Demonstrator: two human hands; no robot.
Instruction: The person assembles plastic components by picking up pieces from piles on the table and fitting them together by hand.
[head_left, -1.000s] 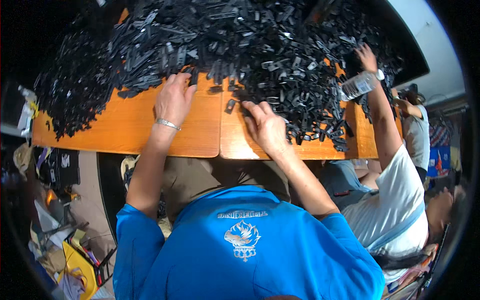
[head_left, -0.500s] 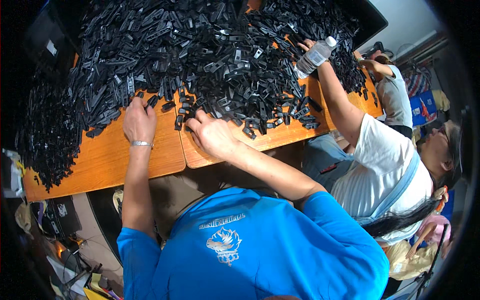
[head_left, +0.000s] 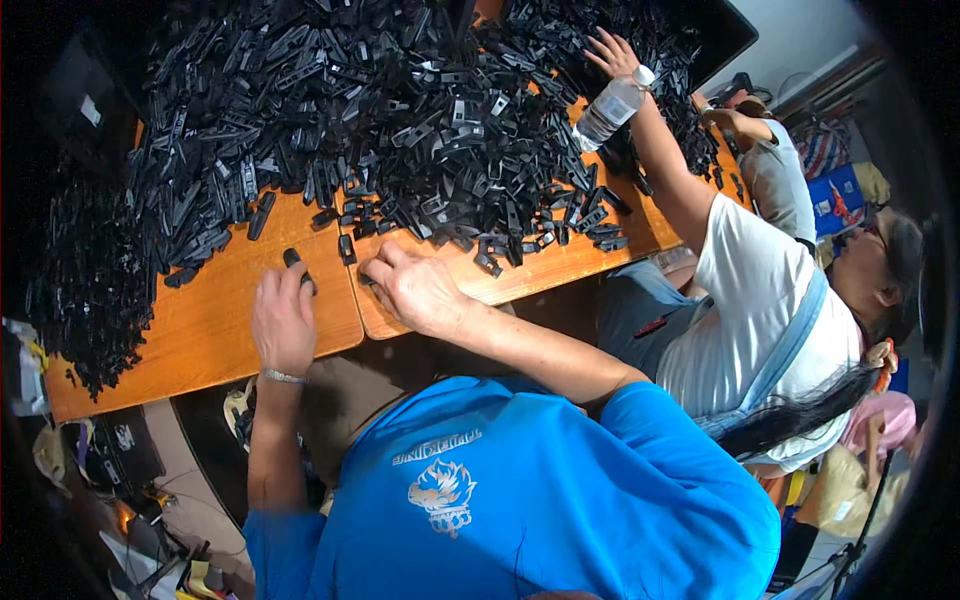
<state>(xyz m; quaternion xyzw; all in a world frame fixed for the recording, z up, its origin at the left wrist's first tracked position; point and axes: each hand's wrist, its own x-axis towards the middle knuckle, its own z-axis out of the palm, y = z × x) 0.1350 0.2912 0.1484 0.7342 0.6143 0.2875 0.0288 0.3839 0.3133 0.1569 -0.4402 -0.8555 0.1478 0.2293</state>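
Near the front of the wooden table (head_left: pixel 215 290), my left hand (head_left: pixel 285 325) holds a small black plastic piece (head_left: pixel 297 264) between thumb and fingers. To its right, my right hand (head_left: pixel 418 292) rests low over the tabletop with its fingers curled in. Something dark shows under those fingertips, but the hand mostly hides it. Just beyond both hands spreads a big heap of black plastic pieces (head_left: pixel 440 150), long narrow ones and short curved ones. One long black piece (head_left: pixel 261 216) lies at the heap's edge, beyond my left hand.
Smaller black parts (head_left: pixel 85 290) are piled at the table's left end. On the right, a person in a white top (head_left: pixel 760 320) reaches an arm over the heap, beside a clear plastic bottle (head_left: pixel 610 112). Another person (head_left: pixel 780 180) sits farther along the table.
My left hand has drawn back from the heap toward the table's front edge with a black piece. My right hand has shifted slightly nearer. The neighbour's hand has lifted and spread.
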